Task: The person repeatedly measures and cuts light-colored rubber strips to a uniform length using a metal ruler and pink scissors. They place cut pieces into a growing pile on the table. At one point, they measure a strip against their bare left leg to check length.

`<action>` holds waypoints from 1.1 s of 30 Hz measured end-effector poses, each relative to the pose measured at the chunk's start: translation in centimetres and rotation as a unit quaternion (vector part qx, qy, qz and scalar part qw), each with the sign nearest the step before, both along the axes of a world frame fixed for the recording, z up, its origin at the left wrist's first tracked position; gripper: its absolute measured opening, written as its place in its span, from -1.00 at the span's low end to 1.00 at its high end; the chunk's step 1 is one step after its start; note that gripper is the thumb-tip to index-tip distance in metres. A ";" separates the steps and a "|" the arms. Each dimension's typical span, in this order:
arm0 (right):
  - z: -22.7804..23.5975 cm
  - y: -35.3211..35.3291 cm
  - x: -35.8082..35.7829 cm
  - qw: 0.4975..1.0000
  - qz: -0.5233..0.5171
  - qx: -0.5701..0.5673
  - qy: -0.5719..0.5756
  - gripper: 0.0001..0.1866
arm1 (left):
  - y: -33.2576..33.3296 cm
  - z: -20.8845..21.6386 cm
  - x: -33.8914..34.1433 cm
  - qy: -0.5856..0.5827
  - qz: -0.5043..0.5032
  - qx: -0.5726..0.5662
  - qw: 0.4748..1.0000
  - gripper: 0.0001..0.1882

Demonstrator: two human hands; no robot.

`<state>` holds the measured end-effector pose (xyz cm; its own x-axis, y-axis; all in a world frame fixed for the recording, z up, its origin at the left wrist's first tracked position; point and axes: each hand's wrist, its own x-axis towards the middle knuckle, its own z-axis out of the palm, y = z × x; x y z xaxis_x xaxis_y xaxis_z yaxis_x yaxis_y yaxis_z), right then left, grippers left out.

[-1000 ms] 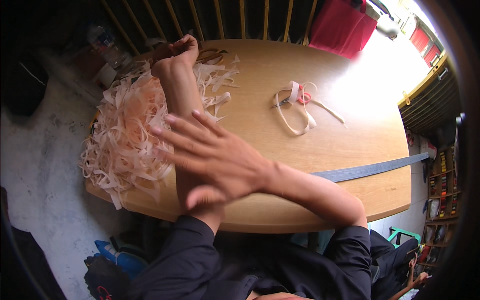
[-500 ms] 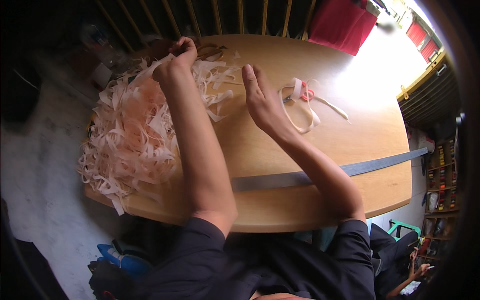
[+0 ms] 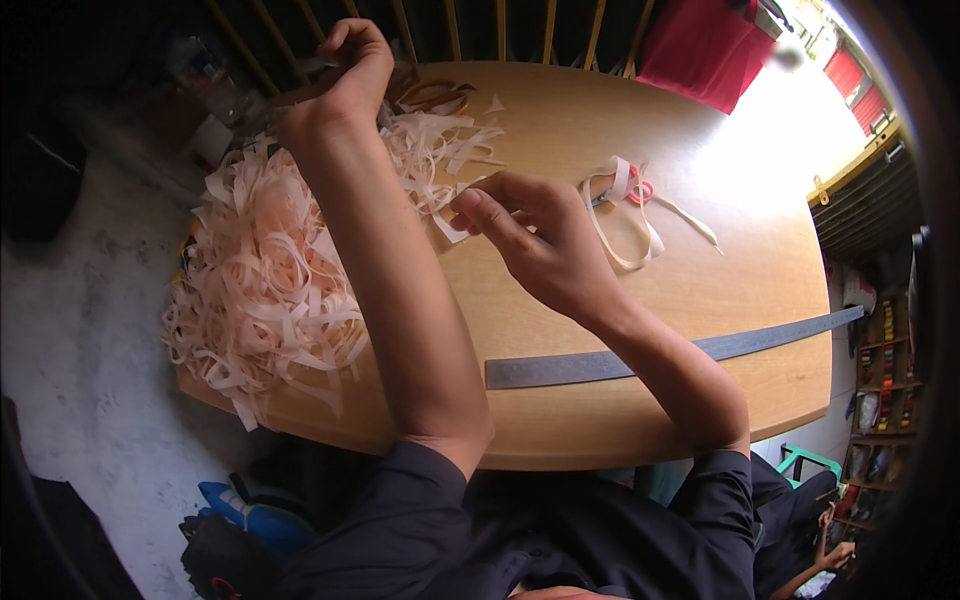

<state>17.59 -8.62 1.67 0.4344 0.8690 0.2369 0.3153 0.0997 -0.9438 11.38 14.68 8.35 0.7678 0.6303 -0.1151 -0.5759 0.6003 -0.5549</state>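
My left hand (image 3: 350, 80) is raised above the far left edge of the table, past a heap of pale pink fabric strips (image 3: 270, 270). Its fingers are curled; what they hold, if anything, is hard to see. Bent inward over the middle of the table, my right hand (image 3: 545, 240) has thumb and fingers drawn together. A pale strip end shows by those fingertips, but I cannot tell whether it is gripped. Dark-handled scissors (image 3: 435, 96) lie beyond the heap. To the right of my right hand lies a looped pale strip (image 3: 655, 245) with red-handled scissors (image 3: 640, 185).
Under my right forearm, a long metal ruler (image 3: 560, 370) lies across the wooden table (image 3: 600, 430). A red bag (image 3: 700, 55) stands at the far right, against barred railings. Another person's hand (image 3: 840, 555) shows at lower right, near shelves of thread spools (image 3: 890, 350).
My left hand has lifted farther away and upward. My right hand has gone from upright, fingers stretched out, to bent inward with fingers drawn together. The view has shifted slightly.
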 end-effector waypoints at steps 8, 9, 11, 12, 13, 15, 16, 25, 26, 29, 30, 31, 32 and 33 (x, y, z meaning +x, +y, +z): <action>1.7 -1.4 -2.0 0.976 -0.006 0.176 -0.124 -0.85 | -0.4 0.5 0.4 -0.019 -0.016 0.035 0.999 -0.62; 1.9 -1.4 -2.1 0.975 -0.013 0.170 -0.140 -0.83 | -0.6 0.5 0.3 -0.004 0.009 0.059 0.998 -0.65; 2.1 -1.4 -2.4 0.972 -0.028 0.161 -0.168 -0.81 | -1.2 0.4 -0.1 0.031 0.053 0.104 0.993 -0.71; 2.2 -1.4 -2.4 0.985 -0.020 0.135 -0.106 -0.80 | -1.6 0.3 -0.3 0.047 0.069 0.120 0.989 -0.74; 2.4 -1.3 -2.4 0.993 -0.012 0.113 -0.041 -0.78 | -1.9 0.4 -0.4 0.059 0.082 0.135 0.986 -0.77; 2.7 -1.3 -2.2 0.996 0.014 0.048 0.078 -0.77 | -2.4 0.5 -0.2 0.069 0.095 0.146 0.982 -0.81; 2.9 -1.2 -1.7 0.991 0.032 0.006 0.132 -0.76 | -2.6 0.7 -0.1 0.074 0.101 0.157 0.980 -0.81; 3.3 -1.2 -0.6 0.980 0.088 -0.025 0.178 -0.69 | -4.2 1.4 1.2 0.045 0.091 0.151 0.983 -0.80; 3.2 -1.1 -0.6 0.982 0.089 -0.018 0.169 -0.68 | -4.4 1.4 1.3 0.044 0.090 0.149 0.984 -0.80; 3.1 -0.9 -0.4 0.983 0.101 0.002 0.151 -0.67 | -4.5 1.6 1.3 0.039 0.087 0.142 0.985 -0.80; 3.0 -0.8 -0.3 0.984 0.099 0.003 0.146 -0.66 | -4.6 1.7 1.3 0.038 0.087 0.140 0.986 -0.79; 2.9 -0.8 -0.3 0.984 0.100 0.022 0.147 -0.66 | -4.7 1.8 1.4 0.037 0.085 0.138 0.986 -0.79; 2.8 -0.8 -0.5 0.984 0.093 0.036 0.147 -0.66 | -4.8 1.9 1.5 0.036 0.085 0.135 0.987 -0.79; 2.6 -0.8 -0.6 0.984 0.085 0.047 0.151 -0.65 | -5.0 2.0 1.5 0.034 0.084 0.131 0.987 -0.79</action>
